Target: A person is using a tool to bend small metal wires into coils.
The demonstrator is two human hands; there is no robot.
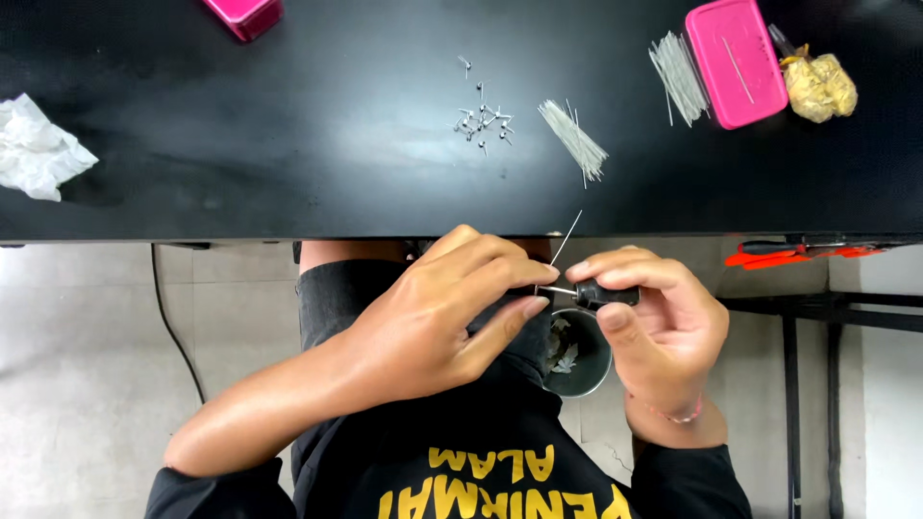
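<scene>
Two hands meeting below the bench (288, 173) edge, right hand (663, 332) gripping a short black-handled tool (606, 293), left hand (452, 308) pinching a thin silver wire (565, 238) at the tool's metal tip, wire slanting upward, small metal cup (580, 356) just beneath

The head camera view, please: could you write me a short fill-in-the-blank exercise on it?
1. The right hand holds a small tool with a ___ handle.
2. The closed pink plastic box lies on the ___ table.
3. The crumpled white tissue lies at the table's ___ end.

Missing words: black; black; left
</scene>
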